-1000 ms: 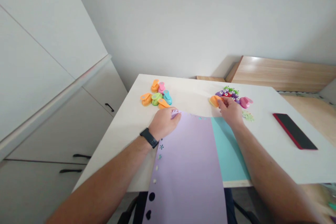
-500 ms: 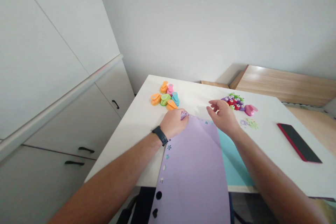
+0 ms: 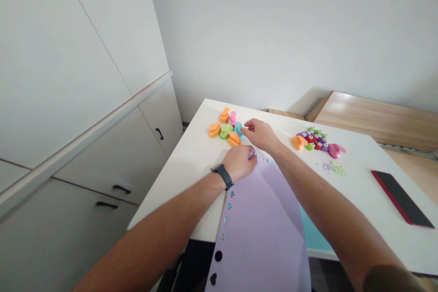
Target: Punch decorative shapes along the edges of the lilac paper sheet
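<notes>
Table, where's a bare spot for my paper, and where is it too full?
Bare white tabletop lies left of the first paper punches, and between the right forearm and the red-edged black phone. It's crowded at both punch piles, especially where the right hand reaches beside the teal punch.

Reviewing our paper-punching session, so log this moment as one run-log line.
left hand: gripping lilac craft punch on lilac paper edge | right hand: open, beside teal craft punch

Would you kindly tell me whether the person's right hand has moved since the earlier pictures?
Yes. Judged against the orange craft punch, which it was touching, the right hand has moved left across the table and is now beside the teal craft punch.
</notes>
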A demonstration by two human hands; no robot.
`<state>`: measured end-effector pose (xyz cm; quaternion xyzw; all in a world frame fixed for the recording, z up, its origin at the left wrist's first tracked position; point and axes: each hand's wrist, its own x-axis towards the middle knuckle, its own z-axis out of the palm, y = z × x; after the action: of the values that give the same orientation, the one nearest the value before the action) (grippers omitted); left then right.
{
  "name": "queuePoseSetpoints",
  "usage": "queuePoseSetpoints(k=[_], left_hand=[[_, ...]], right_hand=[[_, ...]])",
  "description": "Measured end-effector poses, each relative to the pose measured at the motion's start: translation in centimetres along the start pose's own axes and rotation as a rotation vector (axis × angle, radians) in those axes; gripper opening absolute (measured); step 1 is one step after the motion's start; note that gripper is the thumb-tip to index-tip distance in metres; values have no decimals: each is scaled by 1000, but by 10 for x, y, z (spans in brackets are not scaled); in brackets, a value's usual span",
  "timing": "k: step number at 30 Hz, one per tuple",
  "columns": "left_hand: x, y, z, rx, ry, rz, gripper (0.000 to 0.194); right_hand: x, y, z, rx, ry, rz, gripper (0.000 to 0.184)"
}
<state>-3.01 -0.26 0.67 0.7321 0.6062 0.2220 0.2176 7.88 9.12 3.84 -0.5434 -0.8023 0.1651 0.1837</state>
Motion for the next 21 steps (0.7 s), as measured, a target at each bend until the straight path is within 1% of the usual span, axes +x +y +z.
queuePoseSetpoints(k=[3, 5, 8, 12, 16, 18, 21], left_hand=[[-1, 1, 0, 2, 0, 1, 26], [-1, 1, 0, 3, -2, 3, 26], [-2, 1, 0, 1, -1, 8, 26], [-2, 0, 1, -15, 11, 20, 24], [-3, 1, 1, -38, 33, 25, 24], [-2, 1, 1, -54, 50, 24, 24], [-2, 2, 0, -79, 72, 20, 23]], right_hand=[[13, 1, 8, -47, -25, 37, 40], [19, 0, 13, -87, -53, 47, 40], [23, 0, 19, -129, -55, 63, 34], [21, 7, 18, -125, 6, 62, 23], [10, 23, 8, 4, 56, 26, 24], [3, 34, 2, 109, 81, 37, 25], [-11, 53, -9, 416, 97, 93, 28]])
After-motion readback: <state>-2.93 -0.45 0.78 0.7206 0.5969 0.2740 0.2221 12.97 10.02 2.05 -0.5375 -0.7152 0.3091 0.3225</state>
